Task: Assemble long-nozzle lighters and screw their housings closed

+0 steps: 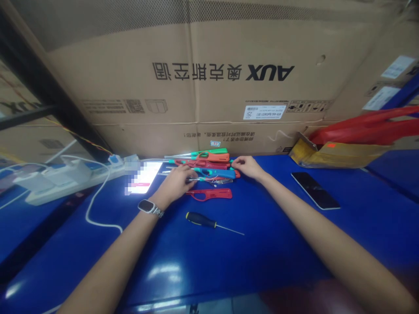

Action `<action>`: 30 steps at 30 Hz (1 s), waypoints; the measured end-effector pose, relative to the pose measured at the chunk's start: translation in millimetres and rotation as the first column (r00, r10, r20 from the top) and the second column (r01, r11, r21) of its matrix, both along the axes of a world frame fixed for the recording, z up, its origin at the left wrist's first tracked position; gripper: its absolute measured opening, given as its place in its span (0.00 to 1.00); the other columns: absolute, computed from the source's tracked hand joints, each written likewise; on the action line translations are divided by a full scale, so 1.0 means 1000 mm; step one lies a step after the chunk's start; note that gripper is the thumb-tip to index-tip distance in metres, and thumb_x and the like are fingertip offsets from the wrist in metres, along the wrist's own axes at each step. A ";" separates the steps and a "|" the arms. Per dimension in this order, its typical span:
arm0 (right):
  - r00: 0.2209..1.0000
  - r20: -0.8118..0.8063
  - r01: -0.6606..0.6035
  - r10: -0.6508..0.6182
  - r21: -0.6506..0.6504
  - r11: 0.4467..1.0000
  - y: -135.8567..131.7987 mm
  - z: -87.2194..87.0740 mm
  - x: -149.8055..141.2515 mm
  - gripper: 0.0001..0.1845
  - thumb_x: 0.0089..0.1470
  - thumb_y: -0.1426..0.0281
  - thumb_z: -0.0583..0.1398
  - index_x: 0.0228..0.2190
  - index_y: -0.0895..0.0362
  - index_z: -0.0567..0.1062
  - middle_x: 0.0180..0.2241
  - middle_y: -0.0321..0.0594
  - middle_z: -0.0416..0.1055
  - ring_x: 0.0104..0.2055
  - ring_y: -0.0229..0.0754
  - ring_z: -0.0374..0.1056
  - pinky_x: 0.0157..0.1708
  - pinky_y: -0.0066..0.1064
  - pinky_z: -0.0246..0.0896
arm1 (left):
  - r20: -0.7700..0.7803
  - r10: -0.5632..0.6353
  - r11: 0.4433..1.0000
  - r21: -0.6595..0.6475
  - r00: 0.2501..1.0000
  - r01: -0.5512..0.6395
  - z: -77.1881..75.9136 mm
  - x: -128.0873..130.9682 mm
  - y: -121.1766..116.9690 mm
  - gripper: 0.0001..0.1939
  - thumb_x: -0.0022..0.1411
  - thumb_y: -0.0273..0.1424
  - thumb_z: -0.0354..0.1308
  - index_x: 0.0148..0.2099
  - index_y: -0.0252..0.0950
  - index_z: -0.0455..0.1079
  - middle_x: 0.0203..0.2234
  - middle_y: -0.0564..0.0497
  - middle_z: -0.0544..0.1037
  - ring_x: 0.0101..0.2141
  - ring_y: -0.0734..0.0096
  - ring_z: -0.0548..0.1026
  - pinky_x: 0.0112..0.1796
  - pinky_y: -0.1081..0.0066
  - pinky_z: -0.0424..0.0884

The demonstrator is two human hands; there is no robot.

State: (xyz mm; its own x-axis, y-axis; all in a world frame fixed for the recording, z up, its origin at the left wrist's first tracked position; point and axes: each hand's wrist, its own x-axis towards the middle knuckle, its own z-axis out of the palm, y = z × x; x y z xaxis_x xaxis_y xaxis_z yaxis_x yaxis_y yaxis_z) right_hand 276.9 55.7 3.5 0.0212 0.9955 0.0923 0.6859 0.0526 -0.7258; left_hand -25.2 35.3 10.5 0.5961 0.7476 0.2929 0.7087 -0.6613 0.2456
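Several long-nosed gas lighters lie side by side against the carton: a green one (212,152), an orange one (214,157), a red one (209,164) and a blue one (214,173). In front of them is an opened lighter (212,179) with thin wires and inner parts showing. My left hand (175,185) is closed on its metal tube end. A red lighter casing half (212,194) lies just nearer to me. My right hand (248,167) pinches at the handle ends, beside a small green bit; what its fingertips hold is too small to tell.
A screwdriver (201,220) lies on the blue table (235,266) in front. To the right is a dark phone (314,190), with an open carton (334,155) behind it. A lit phone (144,178) and a white power strip (78,181) with cables are at left. A large AUX carton (209,100) stands behind.
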 end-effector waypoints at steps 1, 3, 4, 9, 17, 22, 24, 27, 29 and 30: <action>1.000 0.010 0.001 -0.001 0.027 1.000 -0.005 0.001 -0.002 0.09 0.53 0.68 0.62 0.33 0.59 0.81 0.32 0.42 0.78 0.35 0.42 0.71 0.38 0.31 0.63 | -0.026 -0.001 1.000 0.002 1.000 0.001 0.000 0.001 0.001 0.07 0.64 0.33 0.57 0.41 0.37 0.74 0.39 0.46 0.76 0.42 0.56 0.72 0.45 0.59 0.67; 0.998 0.058 -0.032 0.026 0.093 0.995 -0.017 0.005 -0.008 0.10 0.54 0.63 0.64 0.35 0.56 0.81 0.36 0.42 0.76 0.39 0.44 0.69 0.42 0.35 0.61 | -0.069 0.005 1.000 0.010 0.998 -0.004 0.002 0.003 0.003 0.07 0.64 0.35 0.59 0.41 0.38 0.74 0.40 0.46 0.76 0.43 0.55 0.72 0.45 0.58 0.65; 0.988 0.134 -0.101 0.082 0.149 0.984 -0.023 0.007 -0.012 0.12 0.53 0.60 0.65 0.36 0.54 0.81 0.37 0.42 0.75 0.41 0.46 0.68 0.44 0.39 0.59 | -0.083 0.009 1.000 0.013 0.997 -0.008 0.002 0.004 0.004 0.07 0.63 0.35 0.59 0.41 0.38 0.73 0.41 0.46 0.76 0.43 0.55 0.72 0.45 0.58 0.65; 0.898 0.371 -0.314 0.236 0.167 0.935 -0.037 0.017 -0.027 0.17 0.48 0.60 0.69 0.39 0.53 0.79 0.40 0.42 0.73 0.45 0.51 0.66 0.47 0.44 0.53 | -0.062 -0.032 0.999 0.017 0.998 0.033 0.008 0.004 0.008 0.06 0.65 0.34 0.58 0.38 0.38 0.72 0.40 0.47 0.76 0.45 0.56 0.71 0.46 0.60 0.63; 0.904 0.369 -0.299 0.215 0.187 0.936 -0.012 0.017 -0.020 0.18 0.55 0.67 0.63 0.48 0.52 0.76 0.45 0.44 0.71 0.50 0.52 0.65 0.48 0.44 0.56 | 0.005 -0.019 0.999 -0.044 1.000 0.019 0.027 0.010 0.023 0.07 0.66 0.34 0.56 0.36 0.37 0.70 0.32 0.48 0.78 0.33 0.64 0.75 0.35 0.68 0.65; 0.932 0.339 -0.238 0.125 0.314 0.919 -0.023 0.010 -0.024 0.20 0.51 0.69 0.63 0.48 0.53 0.74 0.45 0.45 0.66 0.49 0.51 0.63 0.47 0.42 0.57 | 0.191 0.054 0.995 -0.095 0.980 -0.036 0.019 0.016 0.026 0.07 0.64 0.35 0.58 0.36 0.37 0.70 0.32 0.48 0.79 0.33 0.64 0.76 0.35 0.68 0.67; 0.935 0.338 -0.244 0.107 0.395 0.886 -0.035 0.011 -0.028 0.17 0.51 0.69 0.62 0.45 0.54 0.73 0.44 0.44 0.65 0.47 0.51 0.62 0.45 0.41 0.57 | 0.303 0.041 0.992 -0.130 0.952 -0.002 0.016 0.016 0.023 0.08 0.64 0.35 0.58 0.37 0.36 0.71 0.31 0.49 0.79 0.32 0.65 0.75 0.35 0.68 0.68; 0.895 0.419 -0.335 0.153 0.406 0.850 -0.053 0.011 -0.037 0.12 0.52 0.62 0.64 0.36 0.55 0.75 0.41 0.43 0.65 0.45 0.50 0.61 0.44 0.40 0.54 | 0.424 0.026 0.980 -0.192 0.905 0.061 0.017 0.015 0.015 0.10 0.63 0.37 0.58 0.38 0.35 0.72 0.31 0.49 0.79 0.32 0.66 0.75 0.36 0.67 0.70; 0.861 0.473 -0.381 0.186 0.358 0.853 -0.060 0.011 -0.042 0.09 0.52 0.61 0.65 0.31 0.54 0.76 0.40 0.43 0.65 0.44 0.49 0.60 0.42 0.40 0.52 | 0.462 0.028 0.971 -0.223 0.886 0.085 0.021 0.016 0.009 0.11 0.63 0.38 0.59 0.38 0.35 0.72 0.31 0.49 0.79 0.33 0.66 0.76 0.36 0.67 0.71; 0.851 0.487 -0.388 0.194 0.336 0.858 -0.061 0.010 -0.044 0.08 0.53 0.62 0.65 0.30 0.54 0.77 0.39 0.43 0.66 0.43 0.49 0.60 0.42 0.39 0.52 | 0.471 0.026 0.968 -0.233 0.882 0.095 0.023 0.016 0.006 0.11 0.63 0.39 0.59 0.38 0.35 0.72 0.31 0.49 0.79 0.33 0.66 0.76 0.36 0.67 0.71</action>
State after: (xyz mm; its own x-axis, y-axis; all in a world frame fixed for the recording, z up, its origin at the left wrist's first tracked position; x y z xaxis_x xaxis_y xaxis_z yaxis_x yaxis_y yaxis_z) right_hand 233.3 -5.4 13.3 -0.4011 0.8143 0.4196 0.8194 0.5237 -0.2331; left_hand -9.4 41.4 33.4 0.4613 0.8125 0.3563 0.4481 -0.5600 0.6969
